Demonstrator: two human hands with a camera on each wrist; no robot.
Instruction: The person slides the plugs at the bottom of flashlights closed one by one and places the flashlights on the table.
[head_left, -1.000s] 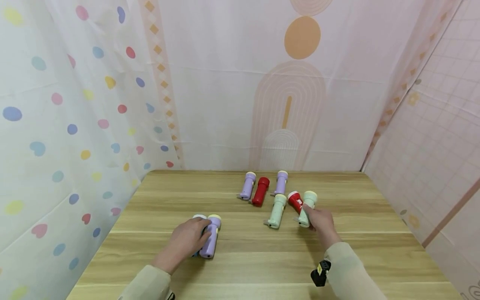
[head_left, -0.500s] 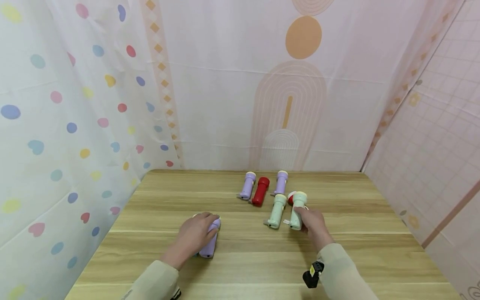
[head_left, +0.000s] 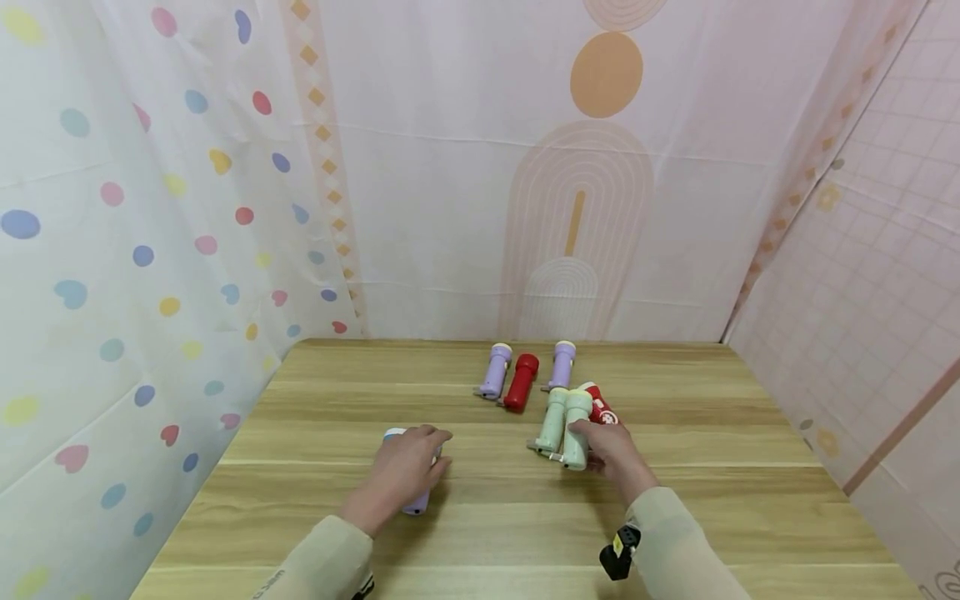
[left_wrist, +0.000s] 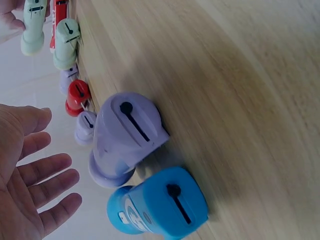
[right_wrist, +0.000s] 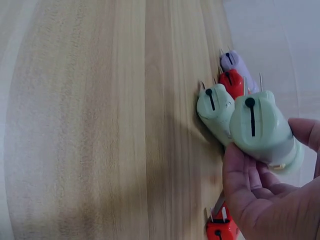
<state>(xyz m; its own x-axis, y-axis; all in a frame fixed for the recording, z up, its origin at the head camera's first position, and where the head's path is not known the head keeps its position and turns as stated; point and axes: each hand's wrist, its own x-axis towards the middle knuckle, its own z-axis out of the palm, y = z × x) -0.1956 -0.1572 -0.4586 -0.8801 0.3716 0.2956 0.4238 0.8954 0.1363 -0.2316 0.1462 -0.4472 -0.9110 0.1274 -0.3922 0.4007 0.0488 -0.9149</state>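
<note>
My right hand (head_left: 617, 450) grips a pale green flashlight (right_wrist: 260, 125), thumb on one side and fingers on the other, its two metal prongs folded out. A second pale green flashlight (right_wrist: 215, 107) lies right beside it on the table. Partly behind my right hand lies a red flashlight with white markings (head_left: 596, 398). At the left, my left hand (head_left: 405, 467) hovers with fingers spread over a purple flashlight (left_wrist: 125, 135) and a blue flashlight (left_wrist: 165, 205). That pair lies side by side, largely covered by the hand in the head view.
Farther back on the wood-grain table (head_left: 675, 375) lie a purple flashlight (head_left: 496, 372), a plain red flashlight (head_left: 521, 383) and another purple flashlight (head_left: 563, 363). A patterned curtain (head_left: 420, 208) hangs behind the table's back edge, with more cloth along both sides.
My right hand has carried the pale green flashlight left, past the marked red one to the other green one. My left hand has shifted right over the purple flashlight, its fingers spreading.
</note>
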